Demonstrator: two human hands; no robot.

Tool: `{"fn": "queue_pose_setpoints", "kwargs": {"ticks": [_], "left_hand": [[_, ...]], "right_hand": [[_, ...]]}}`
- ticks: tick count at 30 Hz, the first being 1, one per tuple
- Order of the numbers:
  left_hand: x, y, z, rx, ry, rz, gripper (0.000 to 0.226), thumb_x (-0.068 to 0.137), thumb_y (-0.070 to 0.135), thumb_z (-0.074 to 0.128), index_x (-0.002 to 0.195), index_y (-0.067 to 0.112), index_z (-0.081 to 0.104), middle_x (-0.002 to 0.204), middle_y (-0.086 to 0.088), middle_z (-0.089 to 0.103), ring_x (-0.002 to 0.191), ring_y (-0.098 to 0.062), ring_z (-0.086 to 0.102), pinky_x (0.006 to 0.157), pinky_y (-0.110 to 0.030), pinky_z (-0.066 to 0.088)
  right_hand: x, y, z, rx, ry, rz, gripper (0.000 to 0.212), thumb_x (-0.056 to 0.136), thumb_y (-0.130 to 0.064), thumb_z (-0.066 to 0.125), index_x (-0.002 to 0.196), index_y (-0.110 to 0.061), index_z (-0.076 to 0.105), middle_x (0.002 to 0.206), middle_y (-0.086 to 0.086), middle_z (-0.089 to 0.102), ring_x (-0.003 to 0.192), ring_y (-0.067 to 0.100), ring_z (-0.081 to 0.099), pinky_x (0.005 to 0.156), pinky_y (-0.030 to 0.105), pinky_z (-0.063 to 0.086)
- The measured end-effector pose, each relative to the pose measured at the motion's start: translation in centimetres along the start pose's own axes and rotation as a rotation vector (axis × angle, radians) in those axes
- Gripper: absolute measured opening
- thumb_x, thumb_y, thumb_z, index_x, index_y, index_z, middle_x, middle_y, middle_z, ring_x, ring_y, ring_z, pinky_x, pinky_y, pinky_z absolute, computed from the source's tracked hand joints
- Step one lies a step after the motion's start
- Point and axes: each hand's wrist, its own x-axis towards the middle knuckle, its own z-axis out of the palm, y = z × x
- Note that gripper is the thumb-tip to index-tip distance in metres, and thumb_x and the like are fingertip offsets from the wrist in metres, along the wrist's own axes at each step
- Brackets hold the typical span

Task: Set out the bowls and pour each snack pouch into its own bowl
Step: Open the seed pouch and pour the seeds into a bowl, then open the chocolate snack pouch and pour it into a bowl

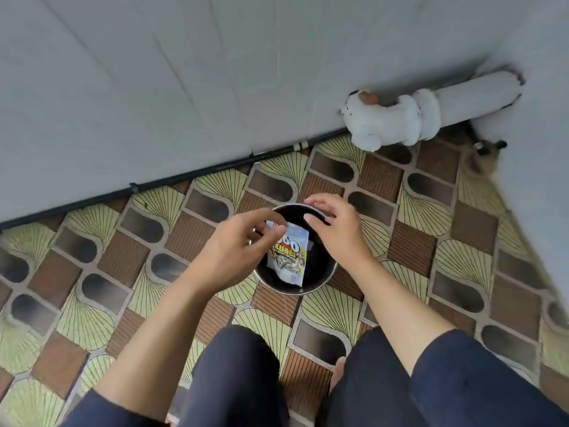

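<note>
Both my forearms bare, reaching forward and down, converging at centre. My left hand [237, 251] palm down, thumb and fingertips pinching top edge of pouch [288, 260]. My right hand [334, 232] just beside it, fingers arched, thumb tucked under. Can't tell if it grips anything. Dark sleeves [462, 380] end near elbows.

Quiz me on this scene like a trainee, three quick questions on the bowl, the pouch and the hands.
1. True or false: the pouch lies outside the bowl.
2. Which hand pinches the pouch's top?
3. Which of these lies against the wall? A) white pipe B) broom C) chair

Key: 1 false, it sits in the bowl; 2 the left hand; 3 A.
</note>
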Motion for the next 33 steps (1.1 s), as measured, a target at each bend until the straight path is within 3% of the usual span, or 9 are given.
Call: {"fn": "queue_pose_setpoints", "kwargs": {"ticks": [6, 8, 12, 20, 27, 33], "left_hand": [[-2.8, 6.7, -4.2, 0.006, 0.008, 0.07, 0.021, 0.1, 0.048, 0.053, 0.108, 0.035, 0.069, 0.094, 0.01, 0.071, 0.088, -0.006, 0.068, 0.075, -0.029, 0.056], [-5.0, 10.6, -7.1, 0.002, 0.042, 0.099, 0.02, 0.099, 0.048, 0.056, 0.106, 0.035, 0.069, 0.091, 0.01, 0.071, 0.083, -0.002, 0.067, 0.071, -0.021, 0.053], [-10.2, 20.1, -14.1, 0.005, 0.111, 0.18, 0.019, 0.098, 0.046, 0.059, 0.106, 0.033, 0.07, 0.085, 0.014, 0.07, 0.073, 0.005, 0.066, 0.069, -0.021, 0.053], [-17.0, 38.1, -26.4, 0.109, 0.207, 0.406, 0.012, 0.098, 0.046, 0.06, 0.099, 0.038, 0.068, 0.087, 0.017, 0.068, 0.082, 0.007, 0.062, 0.067, -0.015, 0.044], [-18.2, 50.3, -24.8, 0.122, 0.143, 0.728, 0.009, 0.099, 0.043, 0.06, 0.094, 0.043, 0.067, 0.086, 0.021, 0.068, 0.085, 0.002, 0.063, 0.069, -0.014, 0.048], [-18.3, 59.7, -16.5, 0.088, 0.005, 0.948, 0.008, 0.098, 0.038, 0.064, 0.091, 0.038, 0.069, 0.085, 0.016, 0.068, 0.083, -0.007, 0.065, 0.071, -0.02, 0.051]], "right_hand": [[-1.7, -9.3, -3.7, 0.074, 0.031, -0.012, 0.025, 0.091, -0.025, 0.073, 0.115, -0.031, 0.068, 0.116, -0.017, 0.067, 0.113, -0.002, 0.061, 0.099, 0.037, 0.054], [-2.9, -14.6, -5.8, 0.079, 0.056, -0.048, 0.024, 0.091, -0.028, 0.073, 0.114, -0.031, 0.068, 0.113, -0.016, 0.068, 0.11, -0.001, 0.062, 0.098, 0.038, 0.055], [-6.6, -26.9, -11.0, 0.094, 0.127, -0.158, 0.018, 0.092, -0.029, 0.072, 0.109, -0.027, 0.069, 0.105, -0.012, 0.07, 0.105, 0.004, 0.065, 0.093, 0.042, 0.057], [-16.8, -47.6, -22.8, 0.094, 0.292, -0.348, 0.012, 0.096, -0.032, 0.068, 0.107, -0.03, 0.07, 0.103, -0.016, 0.071, 0.103, 0.003, 0.066, 0.093, 0.044, 0.056], [-24.1, -52.3, -33.4, 0.03, 0.598, -0.456, 0.012, 0.096, -0.03, 0.067, 0.107, -0.027, 0.07, 0.1, -0.018, 0.071, 0.102, 0.002, 0.066, 0.091, 0.029, 0.055], [-30.9, -49.6, -42.9, -0.013, 0.857, -0.433, 0.005, 0.096, -0.03, 0.067, 0.1, -0.028, 0.07, 0.097, -0.021, 0.07, 0.099, 0.004, 0.066, 0.086, 0.037, 0.056]]}}
